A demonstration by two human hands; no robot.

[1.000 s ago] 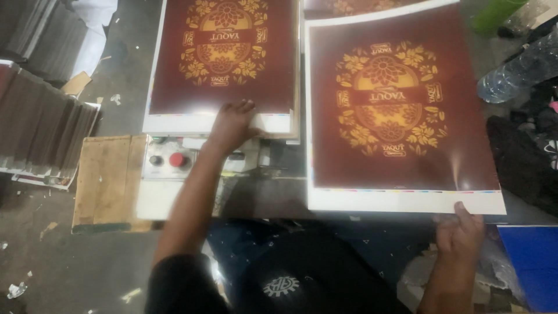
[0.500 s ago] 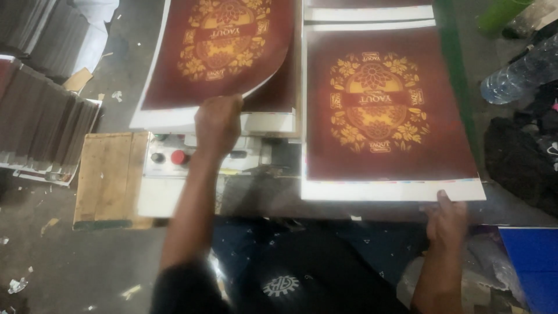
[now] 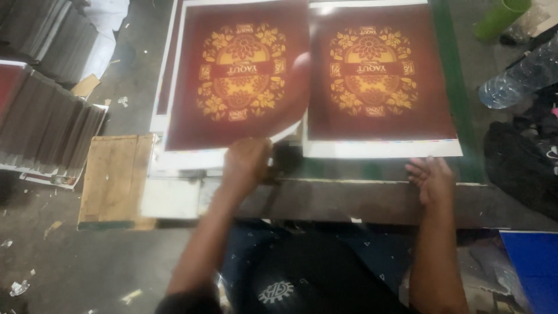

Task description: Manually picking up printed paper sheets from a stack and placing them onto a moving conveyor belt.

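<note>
Since half a sec ago the left-side dark red printed paper sheet with gold floral emblem and white border (image 3: 235, 87) has swung across: its right edge now curls over and overlaps the second dark red printed sheet w/ same gold emblem (image 3: 381, 81). Left hand (image 3: 247, 166) is clenched, grip pinching that lifted sheet at its lower white margin, right at the bottom corner. Sheet fans up and away from the grip, tilted, bowed along its right side. Under it, just left of the grip, more white-edged sheets in a stack (image 3: 160, 116).

Right hand (image 3: 431, 180) has let go: fingers spread, palm half up, grip released, hovering just below the bottom white margin of the second sheet, not touching as far as I can tell. That sheet lies flat on the dark green-edged counter (image 3: 372, 200), directly above the open grip.

Further left of the clenched grip: pale wooden board (image 3: 113, 180) on the grey floor, then grey stacks of cut card (image 3: 46, 125) beyond. Well right of the open grip: clear plastic bottle (image 3: 517, 78) lying on its side, green cylinder (image 3: 500, 17) above it, black bag (image 3: 520, 168) beside the counter, blue panel (image 3: 535, 261) lower right.
</note>
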